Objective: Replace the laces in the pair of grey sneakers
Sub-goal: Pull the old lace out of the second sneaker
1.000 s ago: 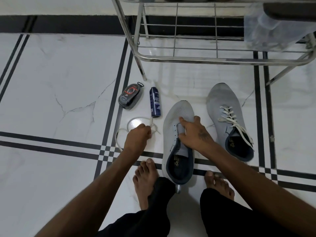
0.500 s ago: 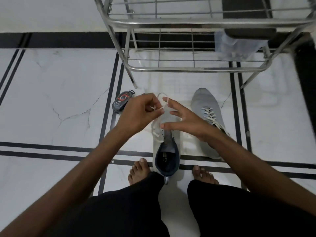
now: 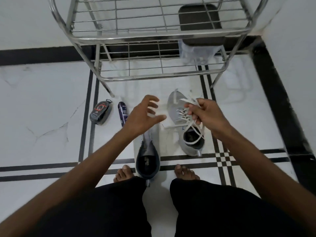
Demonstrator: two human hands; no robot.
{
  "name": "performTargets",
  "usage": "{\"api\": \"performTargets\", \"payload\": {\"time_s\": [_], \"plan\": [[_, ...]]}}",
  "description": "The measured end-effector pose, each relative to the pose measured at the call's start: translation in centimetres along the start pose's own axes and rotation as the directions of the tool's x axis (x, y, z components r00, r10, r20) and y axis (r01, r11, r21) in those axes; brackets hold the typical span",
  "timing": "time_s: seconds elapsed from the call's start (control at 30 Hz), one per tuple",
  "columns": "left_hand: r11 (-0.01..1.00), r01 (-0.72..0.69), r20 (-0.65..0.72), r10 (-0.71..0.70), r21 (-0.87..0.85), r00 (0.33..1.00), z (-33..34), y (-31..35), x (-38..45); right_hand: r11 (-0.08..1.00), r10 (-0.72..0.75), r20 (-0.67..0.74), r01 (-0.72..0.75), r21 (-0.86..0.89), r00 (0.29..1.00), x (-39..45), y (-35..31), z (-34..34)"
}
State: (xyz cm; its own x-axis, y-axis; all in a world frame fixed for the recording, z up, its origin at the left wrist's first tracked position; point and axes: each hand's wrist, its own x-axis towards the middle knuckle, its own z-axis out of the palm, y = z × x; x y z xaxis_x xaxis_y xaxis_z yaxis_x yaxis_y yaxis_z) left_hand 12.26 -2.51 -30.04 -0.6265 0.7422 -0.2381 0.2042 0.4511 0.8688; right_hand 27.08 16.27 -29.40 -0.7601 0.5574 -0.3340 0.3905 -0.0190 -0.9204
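The task looks to be about in the middle of its first half. Of the 2 grey sneakers, the near sneaker (image 3: 148,151) lies between the bare feet with no lace in its eyelets, so its old lace seems already out. The far sneaker (image 3: 183,124) stands just beside it on the right side and has its white lace threaded, so it is not yet touched, as far as I can judge.

The right hand (image 3: 207,115) is raised above the far sneaker and grasps a loose white lace (image 3: 192,129) in its curled fingers; the ends hang down in a loop over the shoe opening. I cannot tell if this is the old lace or a new one. The left hand (image 3: 144,115) is released, with fingers spread, and holds nothing; it is above the toe of the near sneaker.

On the white floor (image 3: 42,103), to the left, lie a dark shoe-polish case (image 3: 100,113) and a small blue bottle (image 3: 123,113), near each other. Behind the shoes stands a steel rack (image 3: 148,77) with a dark object and a clear bag on it. Nothing blocks the sneakers, but the hanging lace may tangle with the threaded one below.
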Motion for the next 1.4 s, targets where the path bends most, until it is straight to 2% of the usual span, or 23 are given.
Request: {"api": "performTargets", "payload": {"time_s": [0.07,0.13,0.23,0.3,0.47,0.63,0.9,1.0,1.03,1.1,1.17,1.2,1.3,1.4], "plan": [[0.945,0.065,0.041,-0.082,0.321,0.996,0.7,-3.0,-1.5,0.972,0.028,-0.121,-0.055,-0.229,0.992,0.5,1.2,-1.7],[0.832,0.096,0.146,-0.207,0.546,0.967,1.4,-5.7,-3.2,0.902,0.068,-0.171,-0.134,-0.41,0.983,0.7,2.8,-2.6],[0.735,0.114,0.233,-0.352,0.668,0.907,1.7,-8.6,-5.1,0.713,0.152,-0.1,-0.179,-0.678,0.983,0.9,5.1,-1.9],[0.738,0.13,0.208,-0.348,0.662,0.914,1.8,-9.6,-5.7,0.672,0.155,-0.071,-0.157,-0.724,0.985,0.9,6.1,-0.7],[0.773,0.11,0.138,-0.248,0.625,0.959,2.0,-10.6,-6.2,0.725,0.088,-0.033,-0.087,-0.684,0.996,0.7,7.2,1.9],[0.794,0.099,0.08,-0.183,0.599,0.98,1.2,-10.8,-5.8,0.769,0.08,-0.047,-0.092,-0.633,0.996,0.7,7.7,4.6],[0.806,0.15,0.044,-0.212,0.572,0.976,0.0,-11.3,-5.8,0.814,0.068,0.035,-0.035,-0.58,0.997,0.8,7.8,5.9],[0.77,0.167,0.026,-0.231,0.617,0.973,-0.4,-11.1,-5.6,0.827,0.083,0.102,-0.012,-0.562,0.991,0.8,7.5,6.0],[0.745,0.145,0.005,-0.195,0.651,0.981,-0.4,-10.8,-5.5,0.827,0.088,0.12,-0.005,-0.562,0.989,0.8,7.4,5.8],[0.722,0.015,-0.002,-0.019,0.692,1.0,0.1,-9.8,-5.2,0.833,0.09,0.111,-0.013,-0.553,0.99,0.6,7.1,5.3],[0.715,-0.184,0.09,0.167,0.675,0.982,1.3,-8.5,-4.4,0.867,0.101,0.048,-0.064,-0.493,0.994,0.3,6.7,4.2],[0.705,-0.258,0.148,0.215,0.661,0.965,2.0,-7.8,-4.0,0.9,0.117,0.014,-0.1,-0.425,0.993,0.1,6.4,3.5],[0.664,-0.368,0.315,0.204,0.651,0.927,4.5,-6.5,-3.1,0.951,0.131,-0.099,-0.154,-0.268,0.986,-0.7,5.7,0.4],[0.674,-0.364,0.362,0.152,0.642,0.92,6.1,-5.9,-2.4,0.93,0.078,-0.255,-0.162,-0.328,0.964,-1.5,5.6,-3.4]]}}
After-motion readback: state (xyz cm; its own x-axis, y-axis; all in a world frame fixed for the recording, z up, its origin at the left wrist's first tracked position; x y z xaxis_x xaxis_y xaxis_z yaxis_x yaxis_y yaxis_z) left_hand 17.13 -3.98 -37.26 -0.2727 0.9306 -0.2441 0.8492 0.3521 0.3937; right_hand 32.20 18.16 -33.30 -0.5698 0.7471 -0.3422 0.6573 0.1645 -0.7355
